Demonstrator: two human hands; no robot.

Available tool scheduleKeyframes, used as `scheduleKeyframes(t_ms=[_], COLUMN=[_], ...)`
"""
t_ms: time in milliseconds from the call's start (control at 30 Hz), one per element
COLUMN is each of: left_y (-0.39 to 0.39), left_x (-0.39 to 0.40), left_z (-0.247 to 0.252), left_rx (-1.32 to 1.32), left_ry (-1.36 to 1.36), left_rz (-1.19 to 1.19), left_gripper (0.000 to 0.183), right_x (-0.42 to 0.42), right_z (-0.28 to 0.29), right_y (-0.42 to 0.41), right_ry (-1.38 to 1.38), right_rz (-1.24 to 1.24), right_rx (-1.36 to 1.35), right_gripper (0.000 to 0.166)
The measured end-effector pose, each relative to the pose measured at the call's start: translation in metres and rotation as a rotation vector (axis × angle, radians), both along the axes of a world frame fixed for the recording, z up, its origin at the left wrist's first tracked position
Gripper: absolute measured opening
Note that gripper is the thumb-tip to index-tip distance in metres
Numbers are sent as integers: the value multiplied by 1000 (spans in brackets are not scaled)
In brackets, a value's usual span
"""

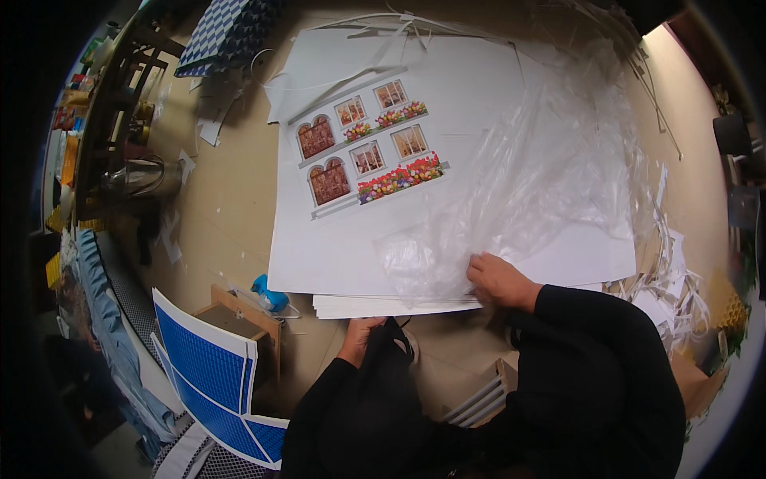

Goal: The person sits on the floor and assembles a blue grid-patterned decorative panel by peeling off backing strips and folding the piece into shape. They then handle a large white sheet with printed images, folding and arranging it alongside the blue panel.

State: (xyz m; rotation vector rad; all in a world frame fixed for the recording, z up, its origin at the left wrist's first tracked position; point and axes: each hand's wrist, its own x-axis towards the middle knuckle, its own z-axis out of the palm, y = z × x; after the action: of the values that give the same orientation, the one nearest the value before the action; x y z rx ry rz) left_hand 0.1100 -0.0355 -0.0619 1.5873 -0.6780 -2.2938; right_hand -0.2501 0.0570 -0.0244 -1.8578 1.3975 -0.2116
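A stack of large white sheets lies before me, its front edges slightly uneven. Its top sheet is printed with house windows, arched doors and flower boxes. Crumpled clear plastic film is spread across the sheet's right half and down to the front edge. My right hand pinches this film near the front edge, fingers curled. At the front edge, left of centre, my left hand touches the underside of the stack; its fingers are partly hidden, so its grip is unclear.
Blue-printed cut sheets stand at the lower left beside a wooden box and a blue object. White paper offcuts heap on the right. A metal kettle is at left, near a blue-and-white checked piece.
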Motion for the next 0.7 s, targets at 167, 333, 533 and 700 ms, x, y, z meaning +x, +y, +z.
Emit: scheduleKeyframes(t_ms=[167, 333, 533, 700], left_y=[-7, -9, -3, 0], left_x=[-16, -7, 2, -9], left_z=[26, 12, -3, 10], left_rx=[47, 13, -7, -88], left_ry=[119, 96, 147, 84], left_rz=[83, 27, 66, 123], left_gripper=[36, 44, 45, 29], right_x=[-12, -11, 2, -2], right_z=[0, 17, -11, -11], right_y=[13, 31, 43, 43], right_ry=[-120, 68, 486, 450], right_rz=[-390, 90, 197, 230], right_rx=[151, -202, -462, -475], right_gripper=[36, 49, 39, 42])
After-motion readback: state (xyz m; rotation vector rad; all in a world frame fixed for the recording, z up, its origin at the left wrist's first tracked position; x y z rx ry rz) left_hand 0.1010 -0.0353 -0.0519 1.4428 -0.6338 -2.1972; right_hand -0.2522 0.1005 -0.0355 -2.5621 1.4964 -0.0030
